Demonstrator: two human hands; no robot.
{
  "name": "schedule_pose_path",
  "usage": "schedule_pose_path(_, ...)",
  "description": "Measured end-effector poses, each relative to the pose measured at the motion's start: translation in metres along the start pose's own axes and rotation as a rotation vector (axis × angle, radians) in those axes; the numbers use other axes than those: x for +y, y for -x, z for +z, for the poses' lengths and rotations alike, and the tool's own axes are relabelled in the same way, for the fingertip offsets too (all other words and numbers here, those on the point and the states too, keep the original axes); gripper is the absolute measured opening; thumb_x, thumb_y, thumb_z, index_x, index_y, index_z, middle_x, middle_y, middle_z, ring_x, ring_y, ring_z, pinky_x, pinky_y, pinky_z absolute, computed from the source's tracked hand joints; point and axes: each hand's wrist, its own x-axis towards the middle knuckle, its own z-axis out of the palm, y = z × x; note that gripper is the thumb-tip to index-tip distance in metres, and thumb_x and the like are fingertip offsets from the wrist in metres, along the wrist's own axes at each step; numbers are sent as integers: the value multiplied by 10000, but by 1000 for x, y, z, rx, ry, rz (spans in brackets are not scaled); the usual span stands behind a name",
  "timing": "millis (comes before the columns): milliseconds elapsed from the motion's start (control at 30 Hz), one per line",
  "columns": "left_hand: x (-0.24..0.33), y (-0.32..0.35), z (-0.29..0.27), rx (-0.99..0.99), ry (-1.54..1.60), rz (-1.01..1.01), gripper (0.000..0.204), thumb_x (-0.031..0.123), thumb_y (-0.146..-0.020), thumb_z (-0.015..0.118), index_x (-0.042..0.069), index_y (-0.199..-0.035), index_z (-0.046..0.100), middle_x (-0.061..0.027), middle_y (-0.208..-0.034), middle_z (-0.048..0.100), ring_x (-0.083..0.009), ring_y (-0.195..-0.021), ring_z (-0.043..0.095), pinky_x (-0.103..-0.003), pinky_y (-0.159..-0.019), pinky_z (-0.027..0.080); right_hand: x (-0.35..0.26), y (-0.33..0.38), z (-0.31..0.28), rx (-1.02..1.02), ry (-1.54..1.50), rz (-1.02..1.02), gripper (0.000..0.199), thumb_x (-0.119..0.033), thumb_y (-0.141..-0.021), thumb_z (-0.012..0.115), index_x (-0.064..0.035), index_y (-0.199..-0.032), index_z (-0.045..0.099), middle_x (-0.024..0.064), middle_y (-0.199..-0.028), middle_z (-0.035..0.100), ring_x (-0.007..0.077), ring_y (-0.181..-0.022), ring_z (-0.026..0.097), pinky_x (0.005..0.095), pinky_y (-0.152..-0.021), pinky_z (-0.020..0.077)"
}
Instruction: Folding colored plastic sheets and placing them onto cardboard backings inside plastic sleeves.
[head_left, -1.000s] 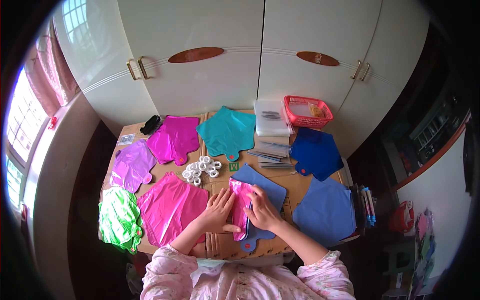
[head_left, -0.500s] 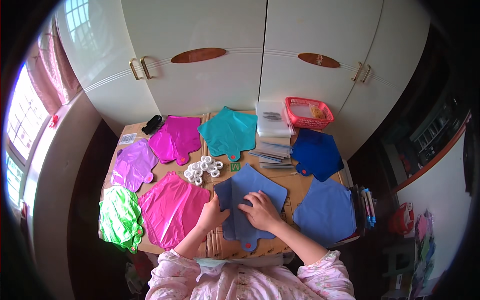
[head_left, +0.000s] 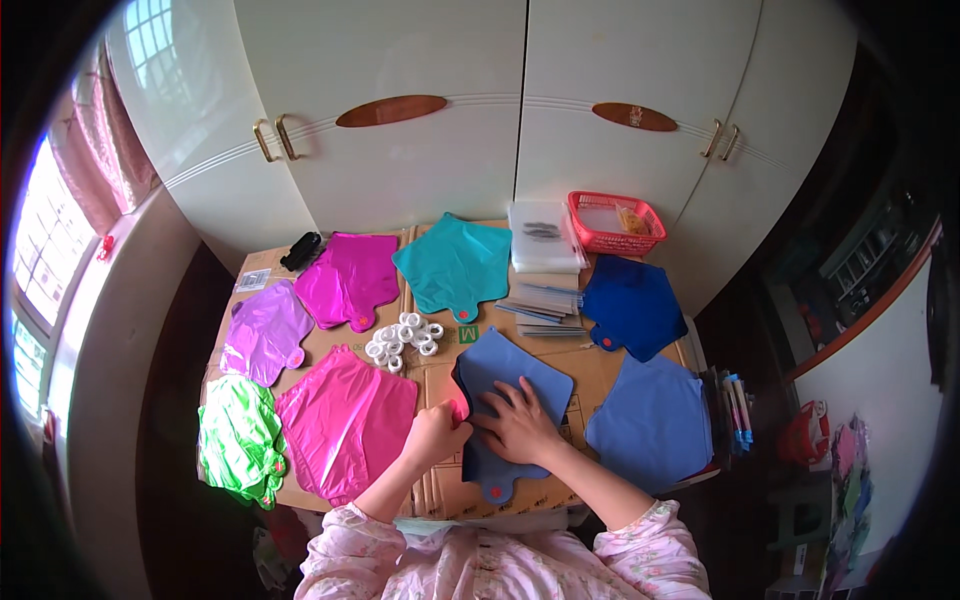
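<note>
Left fingers (head_left: 447,418) partly hide a pink fold (head_left: 459,402).

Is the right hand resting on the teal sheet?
No, the right hand lies on a blue sheet, with the teal sheet farther back.

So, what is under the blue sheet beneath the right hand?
Cardboard shows around the blue sheet; something pink, perhaps its underside, shows at its left edge beside the left hand. The rest is covered.
</note>
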Motion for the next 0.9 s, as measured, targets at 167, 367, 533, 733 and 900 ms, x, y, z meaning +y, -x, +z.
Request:
schedule_pose_path(167,9,-1,6,-3,-28,29,243,213,-730,621,-18,-766,555,-245,-658,603,-427,-685,628,-496,-658,507,2,1,3,28,-18,0,295,-334,-838,585,-200,-1089,664,106,-1316,484,305,-1329,348,591,-1119,161)
schedule_pose_path(367,18,1,11,27,-37,56,257,234,-752,623,-7,-792,540,-239,-671,612,-434,-673,622,-503,-650,511,6,0,2,34,-62,-12,320,-294,-845,572,-110,-1101,627,123,-1261,531,288,-1281,416,554,-1116,209)
schedule_pose_path(533,21,0,16,23,-59,80,259,254,-788,614,9,-830,544,-215,-657,614,-429,-657,621,-503,-630,509,16,0,10,152,-284,10,228,-195,-807,600,-42,-976,605,160,-1166,570,307,-1177,499,512,-1087,293)
schedule_pose_path(733,-6,0,1,-38,-66,253,282,221,-779,679,35,-963,573,-178,-976,626,-365,-923,611,-422,-746,497,19,1,11,162,-299,-44,156,-142,-758,626,-70,-889,668,114,-1163,582,287,-1154,522,506,-1050,349)
schedule_pose_path(900,-26,12,-20,-66,-268,460,522,269,-779,682,76,-1232,511,-134,-1258,537,-318,-1254,449,-451,-1020,355,13,2,2,161,-241,-79,223,-171,-745,663,-218,-955,726,41,-1189,580,256,-1186,502,494,-1071,323)
